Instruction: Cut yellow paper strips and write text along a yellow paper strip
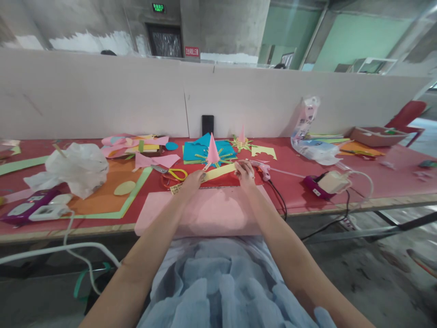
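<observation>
- Currently, your right grip is closed on the right end of a pale yellow strip, pinching it between thumb and fingertips.
- Your left grip touches the strip near its other end; you can't tell from this angle whether its fingers close on the paper or only press it.
- That strip stretches between your two hands, above the red counter and just behind the pink sheet at the edge nearest you.
- Right behind the strip you have a pink cone standing upright on a spiky base of thin strips, with blue paper around it.
- Farther back and to the right is a second pink cone, beside a yellow piece with a scalloped lower edge.
- Just left of your left grip lie the yellow-handled scissors.
- Just beyond your right grip, a pink glue gun rests on the counter, its black cable running toward you.
- A black phone leans against the white partition facing you.
</observation>
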Tool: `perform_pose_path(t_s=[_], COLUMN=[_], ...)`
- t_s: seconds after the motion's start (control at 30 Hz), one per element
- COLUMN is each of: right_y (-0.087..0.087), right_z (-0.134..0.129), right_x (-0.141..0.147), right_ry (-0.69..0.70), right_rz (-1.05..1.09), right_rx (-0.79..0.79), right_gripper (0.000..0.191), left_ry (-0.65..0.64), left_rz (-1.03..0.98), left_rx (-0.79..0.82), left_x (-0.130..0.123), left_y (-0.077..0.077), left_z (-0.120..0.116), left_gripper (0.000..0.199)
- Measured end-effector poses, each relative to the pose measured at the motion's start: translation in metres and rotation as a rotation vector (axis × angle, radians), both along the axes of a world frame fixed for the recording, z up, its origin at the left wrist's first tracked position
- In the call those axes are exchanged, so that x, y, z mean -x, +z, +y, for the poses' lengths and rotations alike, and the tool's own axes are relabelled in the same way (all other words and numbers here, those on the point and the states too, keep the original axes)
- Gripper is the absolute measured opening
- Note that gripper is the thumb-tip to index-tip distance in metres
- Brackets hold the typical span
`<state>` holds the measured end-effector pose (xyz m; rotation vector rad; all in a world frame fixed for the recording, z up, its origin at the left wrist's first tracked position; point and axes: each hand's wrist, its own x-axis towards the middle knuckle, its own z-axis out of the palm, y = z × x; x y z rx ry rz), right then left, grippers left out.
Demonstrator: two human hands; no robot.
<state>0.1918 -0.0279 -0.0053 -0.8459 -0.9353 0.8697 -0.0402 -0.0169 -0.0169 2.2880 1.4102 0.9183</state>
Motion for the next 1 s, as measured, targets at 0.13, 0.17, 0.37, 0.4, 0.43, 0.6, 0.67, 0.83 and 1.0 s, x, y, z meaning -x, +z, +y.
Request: perform_pose_path(t_s=[0.13, 0.17, 0.37, 0.4, 0.43, 0.6, 0.67, 0.83, 1.0], right_y=[0.003, 0.004, 0.008, 0.008, 0.008, 0.003, 0.002, -0.001, -0.002], right_z=[-0.003, -0.004, -0.011, -0.011, -0.010, -0.006, -0.004, -0.001, 0.002], right_x=[0.002, 0.003, 0.008, 0.008, 0.008, 0.005, 0.004, 0.003, 0.003], right_ry=[0.031, 0.038, 0.044, 0.045, 0.044, 0.015, 0.006, -0.042, -0.091], right_rz=[-0.018, -0.037, -0.110, -0.110, -0.109, -0.112, -0.117, -0.123, -0.168], right_rx=[-0.006, -0.006, 0.020, 0.013, 0.004, -0.014, -0.020, -0.060, -0.083], right_gripper=[0.034, 0.034, 0.035, 0.035, 0.034, 0.035, 0.036, 0.036, 0.032], left_ry=[-0.017, -0.026, -0.057, -0.058, -0.058, -0.020, -0.010, -0.094, -0.108], left_rz=[-0.062, -0.075, -0.106, -0.102, -0.099, -0.122, -0.127, -0.100, -0.048], left_rx=[0.012, 0.019, 0.018, 0.006, -0.001, 0.066, 0.076, 0.048, 0.002], left_x=[0.000, 0.000, -0.002, -0.002, -0.002, 0.000, 0.001, 0.003, 0.003], left_y=[0.006, 0.008, 0.011, 0.011, 0.011, 0.009, 0.008, 0.006, 0.008], left_z=[-0.008, -0.010, -0.012, -0.011, -0.011, -0.009, -0.007, -0.005, -0.005], left_gripper=[0.027, 0.028, 0.027, 0.026, 0.024, 0.021, 0.021, 0.016, 0.016])
